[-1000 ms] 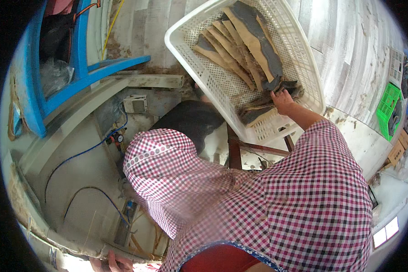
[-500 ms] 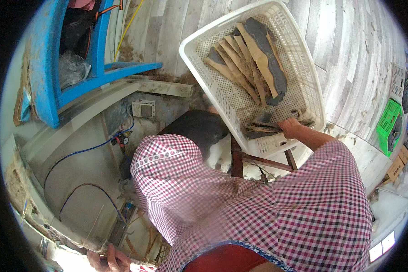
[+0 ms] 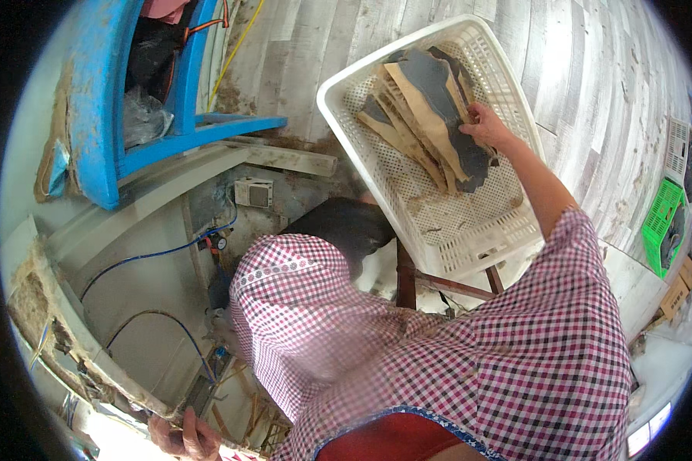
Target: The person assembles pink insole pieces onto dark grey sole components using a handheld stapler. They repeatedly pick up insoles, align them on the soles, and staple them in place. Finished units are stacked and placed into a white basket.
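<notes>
In the upper middle stands a white plastic basket point(image 3: 527, 115) with perforated walls. Inside it, long strips of dark grey and tan sheet material point(image 3: 419, 107) lie bunched together, some with wavy edges. My right hand point(image 3: 486, 129) reaches in over the basket's right side, its fingers closed on the right edge of these strips. My left hand point(image 3: 184, 436) is at the lower left, beside the worn edge of a pale frame point(image 3: 115, 376). Its fingers are bent; what they hold, if anything, is hidden.
A brown stand point(image 3: 407, 273) is under the basket. At the upper left is a blue frame point(image 3: 100, 115) with a plastic bag point(image 3: 144, 115). A blue hose point(image 3: 142, 261) runs to a small gauge point(image 3: 219, 243). A green crate point(image 3: 661, 227) stands at the far right.
My right hand has moved from the basket's near end to its far right side. The strips that it held there now lie with the others. My left hand stays at the frame edge.
</notes>
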Demonstrator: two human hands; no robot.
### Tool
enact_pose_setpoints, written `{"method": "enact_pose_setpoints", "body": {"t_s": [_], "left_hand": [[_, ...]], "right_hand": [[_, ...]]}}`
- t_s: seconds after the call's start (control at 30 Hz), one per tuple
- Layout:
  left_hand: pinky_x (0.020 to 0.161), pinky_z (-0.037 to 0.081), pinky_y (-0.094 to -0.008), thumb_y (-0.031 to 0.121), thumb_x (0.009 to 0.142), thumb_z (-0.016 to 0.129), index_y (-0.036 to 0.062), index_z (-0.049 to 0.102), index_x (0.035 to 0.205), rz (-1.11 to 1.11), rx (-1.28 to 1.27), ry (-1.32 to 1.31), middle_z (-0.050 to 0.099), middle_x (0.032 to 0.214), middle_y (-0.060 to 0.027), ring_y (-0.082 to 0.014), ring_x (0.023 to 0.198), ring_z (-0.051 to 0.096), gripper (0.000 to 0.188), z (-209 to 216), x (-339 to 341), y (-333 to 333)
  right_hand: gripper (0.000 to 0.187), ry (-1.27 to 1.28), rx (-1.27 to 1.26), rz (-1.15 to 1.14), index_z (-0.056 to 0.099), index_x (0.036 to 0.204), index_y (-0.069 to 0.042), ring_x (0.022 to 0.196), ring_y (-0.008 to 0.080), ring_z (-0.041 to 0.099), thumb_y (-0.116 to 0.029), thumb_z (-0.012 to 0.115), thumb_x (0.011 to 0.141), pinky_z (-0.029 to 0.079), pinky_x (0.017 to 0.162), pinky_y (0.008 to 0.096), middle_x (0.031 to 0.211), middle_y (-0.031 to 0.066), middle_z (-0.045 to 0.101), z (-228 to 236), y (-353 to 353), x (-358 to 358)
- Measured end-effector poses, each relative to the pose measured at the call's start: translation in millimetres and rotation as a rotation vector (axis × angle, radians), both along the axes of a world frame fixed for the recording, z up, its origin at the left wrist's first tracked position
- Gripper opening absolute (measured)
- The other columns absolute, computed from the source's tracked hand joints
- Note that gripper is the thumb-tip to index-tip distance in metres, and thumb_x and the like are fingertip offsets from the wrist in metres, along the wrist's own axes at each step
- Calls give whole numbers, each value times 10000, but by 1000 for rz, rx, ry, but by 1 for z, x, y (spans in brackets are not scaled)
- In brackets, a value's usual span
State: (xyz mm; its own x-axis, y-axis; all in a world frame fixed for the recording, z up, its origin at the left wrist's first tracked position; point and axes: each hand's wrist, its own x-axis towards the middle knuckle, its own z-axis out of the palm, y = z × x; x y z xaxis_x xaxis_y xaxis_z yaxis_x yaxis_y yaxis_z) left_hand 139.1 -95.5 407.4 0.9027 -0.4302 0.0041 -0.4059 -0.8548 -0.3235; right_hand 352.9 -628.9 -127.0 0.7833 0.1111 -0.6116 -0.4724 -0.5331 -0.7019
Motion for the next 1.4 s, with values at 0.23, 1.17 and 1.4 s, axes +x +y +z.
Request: {"method": "enact_pose_setpoints", "body": {"t_s": [0.23, 1.17, 1.4], "left_hand": [[668, 486, -544, 191, 807, 684, 168, 667, 955, 19, 31, 30, 630, 974, -203, -425, 830, 607, 151, 5, -4, 4], [890, 406, -537, 216, 909, 565, 144, 679, 1087, 17, -94, 8, 468, 1162, -127, -342, 1070, 480, 223, -9, -22, 17], [947, 437, -516, -38, 671, 593, 78, 708, 978, 101, -109, 0, 488, 1257, -155, -395, 1166, 501, 347, -2, -30, 19]], "right_hand": [[937, 239, -86, -176, 442, 1347, 40, 1157, 281, 583, -393, 904, 656, 461, 1008, 373, 1278, 181, 585, -40, 20, -10], [568, -238, 173, -211, 621, 1134, -1, 940, 273, 653, -171, 837, 637, 487, 857, 362, 967, 135, 693, 69, 100, -69], [362, -898, 392, -661, 611, 1173, 8, 993, 244, 655, -147, 690, 856, 517, 904, 388, 1141, 138, 664, 397, -83, 7]]}}
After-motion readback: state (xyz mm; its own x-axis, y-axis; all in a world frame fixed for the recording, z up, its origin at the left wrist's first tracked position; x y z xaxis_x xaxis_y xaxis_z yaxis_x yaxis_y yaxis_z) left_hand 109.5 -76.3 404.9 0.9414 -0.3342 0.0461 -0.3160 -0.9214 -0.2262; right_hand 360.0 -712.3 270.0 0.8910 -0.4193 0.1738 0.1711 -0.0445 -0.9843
